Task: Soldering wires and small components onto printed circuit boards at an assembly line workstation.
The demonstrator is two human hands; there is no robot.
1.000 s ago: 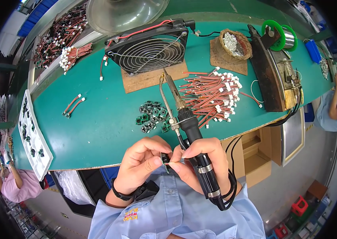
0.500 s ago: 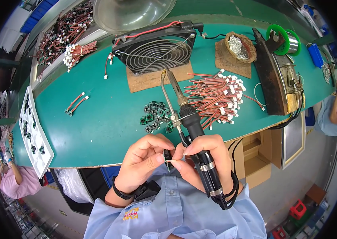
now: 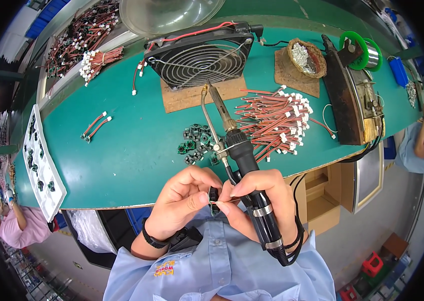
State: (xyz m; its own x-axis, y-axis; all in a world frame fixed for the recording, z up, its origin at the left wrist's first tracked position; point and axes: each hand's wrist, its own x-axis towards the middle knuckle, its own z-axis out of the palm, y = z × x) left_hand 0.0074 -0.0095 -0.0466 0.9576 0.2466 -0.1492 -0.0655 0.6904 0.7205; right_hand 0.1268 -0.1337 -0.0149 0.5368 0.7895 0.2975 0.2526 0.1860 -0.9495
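Note:
Close to my chest, at the bench's front edge, my left hand (image 3: 179,203) pinches a small black and green circuit board (image 3: 214,194) between thumb and fingers. My right hand (image 3: 271,198) is wrapped round a black soldering iron (image 3: 244,158) with a feed tube, its tip pointing away toward the fan. The right thumb and fingertip also pinch a thin red wire (image 3: 218,202) against the board; its far end is hidden by the hand. Beyond my hands lies a heap of small circuit boards (image 3: 197,143). To its right is a pile of red-and-black wire leads (image 3: 272,123) with white plugs.
A caged fan (image 3: 202,62) stands at the back. Right of it are a bowl of solder bits (image 3: 304,59), an iron stand (image 3: 345,95) and a green solder reel (image 3: 360,50). A white tray of boards (image 3: 46,170) and two wired boards (image 3: 95,126) lie left.
The view has shifted slightly. Both hands stay together at the board, with the fingertips and board moved only a little.

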